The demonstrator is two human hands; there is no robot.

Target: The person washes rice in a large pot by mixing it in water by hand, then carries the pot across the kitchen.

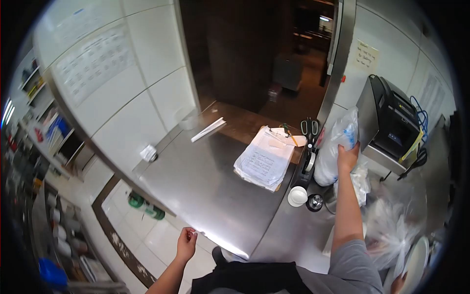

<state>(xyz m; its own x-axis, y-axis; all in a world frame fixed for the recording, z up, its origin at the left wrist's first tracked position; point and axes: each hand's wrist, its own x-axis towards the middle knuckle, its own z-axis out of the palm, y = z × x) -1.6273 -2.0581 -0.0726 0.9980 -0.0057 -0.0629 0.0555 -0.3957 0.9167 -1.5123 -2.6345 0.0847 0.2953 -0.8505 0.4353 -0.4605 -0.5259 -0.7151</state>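
My right hand [347, 158] is stretched out to a clear plastic bag [338, 147] with blue print, which stands against the wall at the back right. Its fingers close on the side of the bag, partly hidden by it. My left hand [187, 243] hovers by the near left edge of the steel counter [215, 196], fingers curled into a pinch. A small pale bit may show at its fingertips, too small to make out. Beside the bag stand a black tape dispenser [304, 171] and scissors [310, 128] with dark handles, upright.
A clipboard with papers [264, 159] and a folded white strip [208, 130] lie on the counter. White cups [297, 196] and a service bell [315, 202] stand right of it. A black printer [396, 122] is at right. Bottom right, another person's hand [399, 283] touches a plate [416, 264].
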